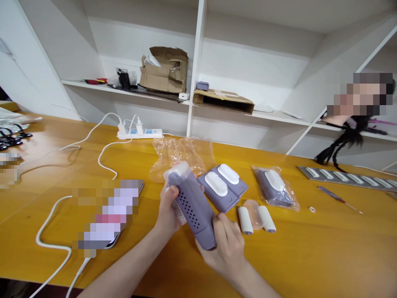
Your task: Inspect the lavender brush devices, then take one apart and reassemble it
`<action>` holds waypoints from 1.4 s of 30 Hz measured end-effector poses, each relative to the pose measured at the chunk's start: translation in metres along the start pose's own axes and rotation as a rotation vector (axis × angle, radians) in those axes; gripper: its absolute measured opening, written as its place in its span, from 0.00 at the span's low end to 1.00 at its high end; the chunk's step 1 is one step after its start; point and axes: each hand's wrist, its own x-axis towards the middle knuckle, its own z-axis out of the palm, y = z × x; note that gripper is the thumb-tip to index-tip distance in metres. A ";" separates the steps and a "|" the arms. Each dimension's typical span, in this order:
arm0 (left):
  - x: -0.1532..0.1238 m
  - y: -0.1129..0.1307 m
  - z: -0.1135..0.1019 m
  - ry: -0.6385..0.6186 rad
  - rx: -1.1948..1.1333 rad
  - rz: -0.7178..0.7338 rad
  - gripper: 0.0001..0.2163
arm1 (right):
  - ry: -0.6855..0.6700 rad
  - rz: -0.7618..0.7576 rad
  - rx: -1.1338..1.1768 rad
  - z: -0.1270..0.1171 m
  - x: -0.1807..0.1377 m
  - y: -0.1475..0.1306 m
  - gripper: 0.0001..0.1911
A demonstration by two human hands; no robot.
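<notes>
A purple device (pixel 197 211) with rows of dark holes along its side is held up above the table (pixel 310 256), tilted, its clear-capped end pointing away from the person and its plain end toward the right wrist. The left hand (pixel 169 203) grasps it near the capped end, thumb pressed along the near side. The right hand (pixel 228 242) is wrapped around the plain end, fingers bent over its edge. A white ribbed part shows beside the left palm; it is probably a bristle pad, though the hand hides most of it.

Just beyond the device, two similar purple units (pixel 228 192) lie side by side, each with a white oval bristle pad on top. A crumpled clear plastic bag (pixel 186 151) lies behind the left hand. To the right are two white rollers (pixel 246 220) with a clear cap (pixel 253 213) between them, and a bagged purple unit (pixel 273 188).

Farther right sit a small pale ring (pixel 312 209), a screwdriver (pixel 333 194) and a grey tray (pixel 302 170) of white pieces. On the left lies a phone (pixel 116 215) with its screen blurred; a power strip (pixel 149 133) stands near the shelves (pixel 223 62).
</notes>
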 end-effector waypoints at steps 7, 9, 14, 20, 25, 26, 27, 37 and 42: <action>0.004 -0.002 -0.001 0.049 -0.071 -0.031 0.21 | -0.019 0.012 -0.040 -0.001 -0.003 -0.002 0.06; 0.004 -0.003 -0.001 0.059 -0.080 -0.018 0.21 | -0.020 0.040 -0.037 0.000 -0.003 -0.002 0.06; 0.004 -0.001 -0.003 0.032 0.011 -0.089 0.23 | -0.026 0.040 0.047 -0.001 -0.003 -0.002 0.05; 0.005 0.002 -0.003 0.055 0.068 -0.101 0.21 | -0.080 -0.039 0.061 -0.001 -0.007 -0.001 0.05; 0.003 -0.001 -0.002 0.045 0.045 -0.043 0.21 | -0.051 -0.016 0.006 0.000 -0.007 -0.002 0.05; 0.003 -0.001 -0.001 0.042 0.040 -0.029 0.21 | -0.037 -0.012 -0.009 0.000 -0.006 -0.002 0.06; 0.003 -0.001 0.000 0.034 0.032 -0.021 0.22 | -0.028 -0.007 -0.022 0.000 -0.006 -0.003 0.06; 0.004 -0.004 -0.001 0.040 -0.039 -0.058 0.22 | 0.007 -0.016 -0.031 -0.003 -0.002 0.000 0.06; 0.004 -0.001 0.000 0.041 -0.082 -0.092 0.23 | 0.040 0.003 -0.048 -0.002 0.002 0.001 0.06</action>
